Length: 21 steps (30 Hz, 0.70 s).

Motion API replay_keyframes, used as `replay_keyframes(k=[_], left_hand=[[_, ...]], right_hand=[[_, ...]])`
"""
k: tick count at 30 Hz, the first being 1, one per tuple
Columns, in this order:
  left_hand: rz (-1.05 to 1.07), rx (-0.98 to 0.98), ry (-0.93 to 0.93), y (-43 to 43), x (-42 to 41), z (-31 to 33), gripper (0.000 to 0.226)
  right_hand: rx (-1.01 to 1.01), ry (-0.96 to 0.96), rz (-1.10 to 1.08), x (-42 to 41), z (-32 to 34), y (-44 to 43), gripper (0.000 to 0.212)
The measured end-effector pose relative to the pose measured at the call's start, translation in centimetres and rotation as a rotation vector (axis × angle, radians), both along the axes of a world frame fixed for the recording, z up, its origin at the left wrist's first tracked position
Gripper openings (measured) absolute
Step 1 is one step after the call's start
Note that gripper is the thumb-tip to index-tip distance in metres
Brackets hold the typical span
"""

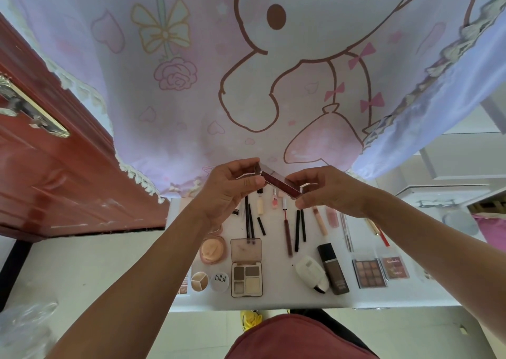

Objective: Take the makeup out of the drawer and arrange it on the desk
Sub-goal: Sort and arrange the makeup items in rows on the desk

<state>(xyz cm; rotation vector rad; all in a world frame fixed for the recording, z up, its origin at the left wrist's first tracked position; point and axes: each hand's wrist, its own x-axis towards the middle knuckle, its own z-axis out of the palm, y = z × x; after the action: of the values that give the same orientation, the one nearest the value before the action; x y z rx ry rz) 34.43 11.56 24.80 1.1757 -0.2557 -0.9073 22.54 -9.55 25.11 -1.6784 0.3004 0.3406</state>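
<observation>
I hold a small hinged makeup compact [276, 181] above the white desk [273, 301]; its clear lid is swung open from a dark red base. My left hand [232, 186] pinches the lid end and my right hand [325, 191] pinches the base end. Below them, makeup lies in rows on the desk: an open four-pan palette [246, 272], a round peach powder compact [213, 249], two small round jars [209, 281], a dark foundation bottle [332, 268], a white case [312, 274], two eyeshadow palettes [380, 271], and several pencils and lip tubes [287, 227]. No drawer is visible.
A pink cartoon-rabbit cloth [246, 71] hangs behind the desk. A red wooden door [54, 167] with a brass handle stands at the left. White furniture [451, 172] and a pink item are at the right. Pale floor tiles lie to the left of the desk.
</observation>
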Motion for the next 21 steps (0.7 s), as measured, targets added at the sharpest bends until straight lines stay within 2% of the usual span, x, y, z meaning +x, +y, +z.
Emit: replay_keyframes(k=[6, 11, 15, 18, 21], left_hand=[[0.022, -0.057, 0.081, -0.3, 0.0, 0.3, 0.036], [0.019, -0.058, 0.074, -0.3, 0.1, 0.4, 0.039], [-0.013, -0.066, 0.027, -0.3, 0.2, 0.5, 0.031], [-0.030, -0.024, -0.076, -0.2, 0.3, 0.2, 0.026], [-0.033, 0.082, -0.205, -0.1, 0.5, 0.1, 0.019]], right_hand=[[0.256, 0.053, -0.029, 0.2, -0.6, -0.6, 0.043], [0.347, 0.080, -0.021, 0.3, -0.8, -1.0, 0.045], [0.397, 0.098, -0.026, 0.1, -0.6, -1.1, 0.060], [0.441, 0.107, -0.053, -0.1, -0.4, -1.1, 0.091], [0.492, 0.129, -0.065, -0.2, -0.1, -0.9, 0.080]])
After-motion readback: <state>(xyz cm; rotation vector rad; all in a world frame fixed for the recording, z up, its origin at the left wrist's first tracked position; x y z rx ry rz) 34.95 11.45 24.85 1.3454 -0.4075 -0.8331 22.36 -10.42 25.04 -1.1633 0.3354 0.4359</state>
